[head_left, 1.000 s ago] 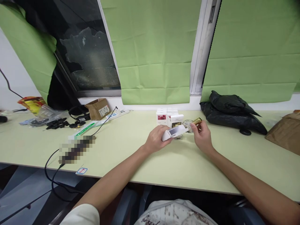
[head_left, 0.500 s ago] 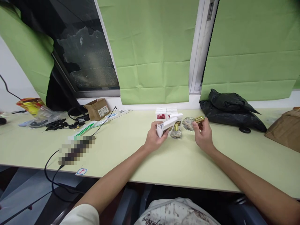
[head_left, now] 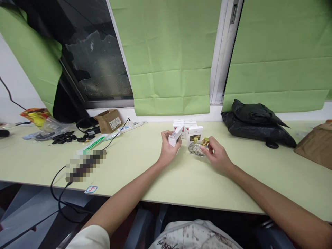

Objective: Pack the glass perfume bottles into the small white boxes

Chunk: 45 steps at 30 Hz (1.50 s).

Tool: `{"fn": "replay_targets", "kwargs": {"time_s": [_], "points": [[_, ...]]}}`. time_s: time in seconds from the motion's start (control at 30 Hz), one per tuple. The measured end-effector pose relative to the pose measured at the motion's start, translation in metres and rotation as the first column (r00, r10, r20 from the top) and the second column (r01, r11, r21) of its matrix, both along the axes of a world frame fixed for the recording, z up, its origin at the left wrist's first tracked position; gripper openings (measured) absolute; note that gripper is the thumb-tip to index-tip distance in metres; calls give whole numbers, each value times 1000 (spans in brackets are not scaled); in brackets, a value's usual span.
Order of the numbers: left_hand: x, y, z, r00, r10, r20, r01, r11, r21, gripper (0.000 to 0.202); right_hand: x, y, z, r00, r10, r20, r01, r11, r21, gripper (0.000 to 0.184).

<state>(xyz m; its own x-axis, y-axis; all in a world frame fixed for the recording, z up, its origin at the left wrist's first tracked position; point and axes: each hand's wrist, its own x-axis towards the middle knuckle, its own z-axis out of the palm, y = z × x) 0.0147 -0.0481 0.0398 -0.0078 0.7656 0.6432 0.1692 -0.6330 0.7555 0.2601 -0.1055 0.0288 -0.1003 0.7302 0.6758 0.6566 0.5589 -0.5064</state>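
My left hand (head_left: 168,149) is closed round a small white carton (head_left: 175,136), held upright just above the pale green table (head_left: 145,162). My right hand (head_left: 217,156) pinches a round glass bottle with a gold cap (head_left: 200,148), which rests low on the table beside the left hand. A second glass bottle may sit against it; the two overlap and I cannot separate them. Behind both hands stands a cluster of white cartons with red pictures (head_left: 190,128).
A black plastic bag (head_left: 255,123) lies at the back right, a brown paper bag (head_left: 315,145) at the far right. On the left are a brown cardboard box (head_left: 109,120), black cables (head_left: 62,173), black parts (head_left: 63,137) and a yellow-red packet (head_left: 35,114). Green blinds hang behind.
My left hand turned the white carton upright and drew it left. My right hand carried the gold-capped bottle down and left, close to the table by the cartons.
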Motion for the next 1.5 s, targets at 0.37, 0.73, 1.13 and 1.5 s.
{"fn": "replay_targets", "kwargs": {"time_s": [0.37, 0.73, 1.13, 1.5], "points": [[-5, -4, -2, 959, -100, -265, 72, 991, -114, 78, 0, 3, 1, 988, -65, -138, 82, 989, 120, 28], [-6, -11, -2, 847, -244, -472, 275, 961, -4, 110, 4, 2, 5, 929, -133, -344, 200, 965, 169, 28], [-1, -12, -7, 872, -239, -428, 249, 968, -33, 70, -2, -4, -1, 945, -15, -326, 94, 969, 228, 30], [-3, -16, -7, 826, -326, -461, 319, 943, -95, 45, -8, -8, 2, 996, 16, -91, 8, 967, 254, 24]]}}
